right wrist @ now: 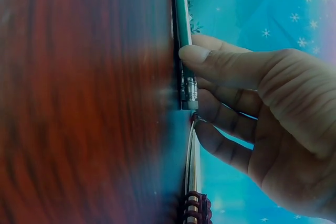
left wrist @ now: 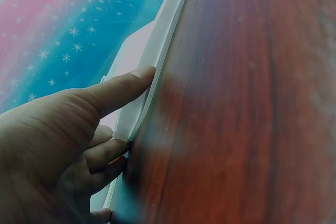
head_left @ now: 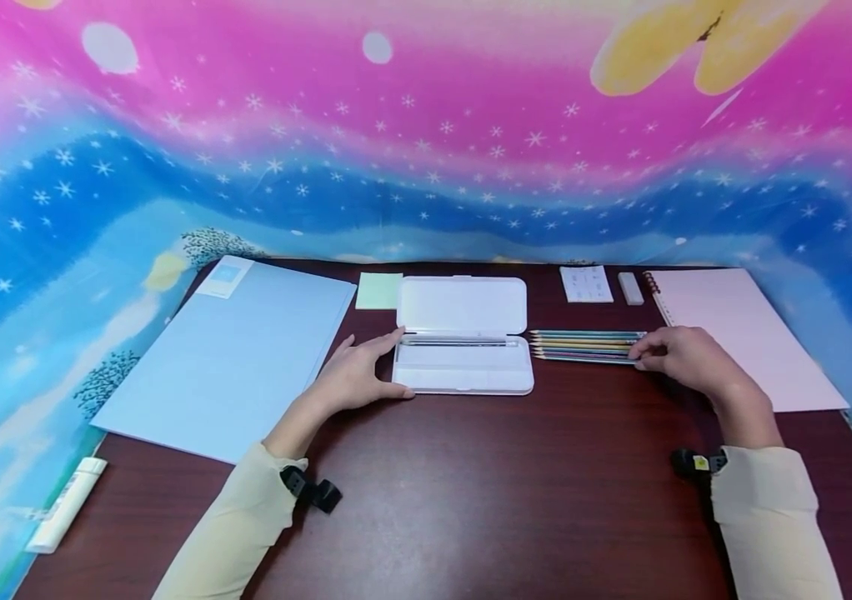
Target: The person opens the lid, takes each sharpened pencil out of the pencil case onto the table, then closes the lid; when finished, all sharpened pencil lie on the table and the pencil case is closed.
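Note:
A white pencil case lies with its lid folded back, in the middle of the table. Thin pencil-like sticks lie along the hinge side of its tray. My left hand holds the left end of the case, thumb on the front wall and fingers around the side; the left wrist view shows the thumb on the case's wall. To the right lies a row of several coloured pencils, points toward the case. With thumb and fingers, my right hand grips their eraser ends, near the metal bands.
At left lies a large pale blue folder, with a glue stick in front. Green sticky notes, a white printed slip and an eraser lie at the back. A pink spiral notebook sits under the right forearm.

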The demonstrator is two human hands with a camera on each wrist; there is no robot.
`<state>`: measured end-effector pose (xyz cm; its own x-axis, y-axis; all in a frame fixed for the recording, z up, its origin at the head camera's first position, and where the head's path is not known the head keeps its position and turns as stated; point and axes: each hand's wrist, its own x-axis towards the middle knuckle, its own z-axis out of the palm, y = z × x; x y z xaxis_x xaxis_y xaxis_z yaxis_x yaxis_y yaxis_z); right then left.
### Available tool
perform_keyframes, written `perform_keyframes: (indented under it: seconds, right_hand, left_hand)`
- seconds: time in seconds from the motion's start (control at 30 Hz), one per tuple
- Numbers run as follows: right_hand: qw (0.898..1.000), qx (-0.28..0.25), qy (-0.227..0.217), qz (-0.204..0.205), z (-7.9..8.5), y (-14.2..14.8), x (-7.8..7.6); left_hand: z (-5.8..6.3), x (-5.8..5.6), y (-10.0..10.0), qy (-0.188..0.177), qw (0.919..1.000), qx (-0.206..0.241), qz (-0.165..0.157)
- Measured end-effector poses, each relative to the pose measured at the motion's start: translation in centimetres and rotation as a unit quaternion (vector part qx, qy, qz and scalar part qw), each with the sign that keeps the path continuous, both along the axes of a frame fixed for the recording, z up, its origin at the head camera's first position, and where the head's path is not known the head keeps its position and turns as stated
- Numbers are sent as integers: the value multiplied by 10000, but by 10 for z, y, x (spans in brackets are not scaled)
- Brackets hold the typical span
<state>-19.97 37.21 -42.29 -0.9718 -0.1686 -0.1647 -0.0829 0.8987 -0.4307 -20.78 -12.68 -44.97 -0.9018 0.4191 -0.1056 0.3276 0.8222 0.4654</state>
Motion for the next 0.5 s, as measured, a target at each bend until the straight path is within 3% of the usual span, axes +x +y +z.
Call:
perform_keyframes:
  seconds: [0.5]
  right_hand:
    - [9996, 222, 172, 104, -2, -6, -2]
  left_hand:
    - [2, 1, 1, -8, 10000, -20, 8]
